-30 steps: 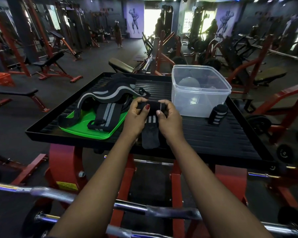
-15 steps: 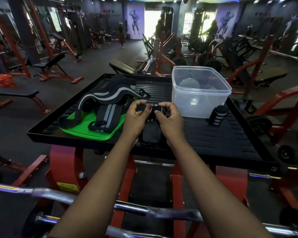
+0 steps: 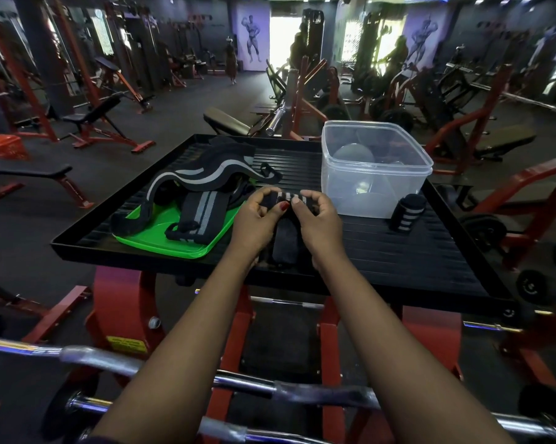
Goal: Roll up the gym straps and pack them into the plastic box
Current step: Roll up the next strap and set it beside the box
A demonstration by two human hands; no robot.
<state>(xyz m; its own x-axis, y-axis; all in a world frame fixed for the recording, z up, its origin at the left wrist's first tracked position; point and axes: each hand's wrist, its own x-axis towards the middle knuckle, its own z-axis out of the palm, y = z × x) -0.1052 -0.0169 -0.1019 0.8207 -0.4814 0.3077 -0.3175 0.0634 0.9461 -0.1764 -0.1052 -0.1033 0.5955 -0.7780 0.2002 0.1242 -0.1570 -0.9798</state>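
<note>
Holding one black woven gym strap with grey stripes, partly rolled into a short cylinder, left hand and right hand each pinch an end of the roll between thumb and fingertips; its flat, fuzzy black tail hangs down onto the black ribbed tray. Clear, rounded-rectangular plastic box: open, translucent walls, standing at the tray's far right, just beyond the hands. Finished strap roll, black with grey bands: upright cylinder, beside the box's near right corner. Loose straps, black elastic with broad grey stripes: heaped and unrolled, partly lying on a glossy green flat plastic lid at the tray's left.
</note>
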